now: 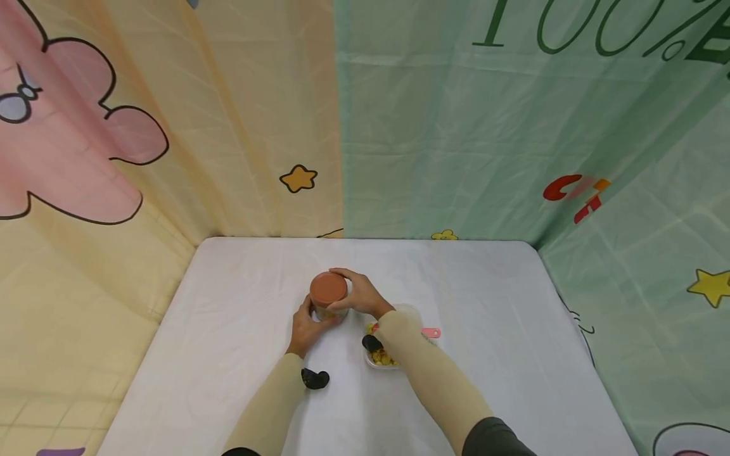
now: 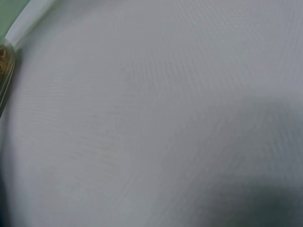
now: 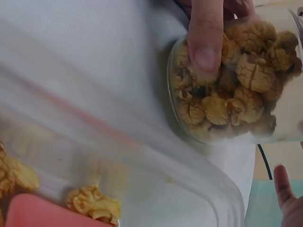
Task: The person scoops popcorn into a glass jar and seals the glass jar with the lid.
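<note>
A clear jar (image 1: 327,313) of brown popcorn stands toward the far side of the white table, topped by a terracotta-coloured lid (image 1: 328,287). My left hand (image 1: 306,327) grips its body low on the left, and the thumb presses the glass in the right wrist view. From the right, my right hand (image 1: 362,292) holds the lid's rim, fingers over the far edge and thumb on the near side. Popcorn (image 3: 253,73) fills the jar's lower part. The left wrist view catches only a sliver of a clear container (image 2: 5,75) with brown contents.
Under my right forearm sits a clear plastic tub (image 1: 373,365) holding yellow popcorn and a pink utensil (image 1: 431,332), partly hidden by the sleeve. Black wrist cameras (image 1: 315,379) hang at both wrists. Printed curtains (image 1: 428,158) enclose the table (image 1: 485,354) at the back and sides.
</note>
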`<state>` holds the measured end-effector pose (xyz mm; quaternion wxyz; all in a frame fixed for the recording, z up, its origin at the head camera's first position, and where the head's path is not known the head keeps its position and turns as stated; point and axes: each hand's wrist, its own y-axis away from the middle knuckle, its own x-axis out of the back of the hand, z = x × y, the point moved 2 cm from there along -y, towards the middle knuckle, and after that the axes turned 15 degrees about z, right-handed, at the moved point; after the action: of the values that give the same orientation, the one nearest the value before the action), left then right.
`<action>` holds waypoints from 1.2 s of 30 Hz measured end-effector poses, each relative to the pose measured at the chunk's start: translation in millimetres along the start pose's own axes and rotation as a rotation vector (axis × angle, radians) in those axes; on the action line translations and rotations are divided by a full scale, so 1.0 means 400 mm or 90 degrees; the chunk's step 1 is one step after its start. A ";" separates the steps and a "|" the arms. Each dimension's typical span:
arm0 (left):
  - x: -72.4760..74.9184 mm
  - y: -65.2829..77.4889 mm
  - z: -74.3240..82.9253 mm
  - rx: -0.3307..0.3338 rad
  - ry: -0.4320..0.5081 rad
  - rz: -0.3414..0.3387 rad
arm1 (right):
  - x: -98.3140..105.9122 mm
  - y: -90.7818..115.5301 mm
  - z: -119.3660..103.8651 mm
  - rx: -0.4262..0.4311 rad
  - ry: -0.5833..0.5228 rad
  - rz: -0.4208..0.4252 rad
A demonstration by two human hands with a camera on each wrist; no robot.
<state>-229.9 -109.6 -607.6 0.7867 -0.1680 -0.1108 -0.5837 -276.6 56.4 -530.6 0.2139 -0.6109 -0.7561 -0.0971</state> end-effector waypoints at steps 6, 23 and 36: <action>-0.005 0.013 0.008 0.008 -0.011 0.026 | -0.022 0.020 -0.003 0.010 0.050 0.087; 0.006 0.007 0.006 -0.009 -0.013 0.005 | 0.012 -0.013 -0.030 0.012 0.070 -0.062; 0.001 0.007 0.008 0.003 -0.033 0.010 | 0.005 -0.018 -0.025 0.025 0.058 -0.042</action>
<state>-227.1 -107.8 -604.7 0.7885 -0.1819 -0.1316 -0.5727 -281.7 52.6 -519.9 0.2570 -0.5760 -0.7671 -0.1171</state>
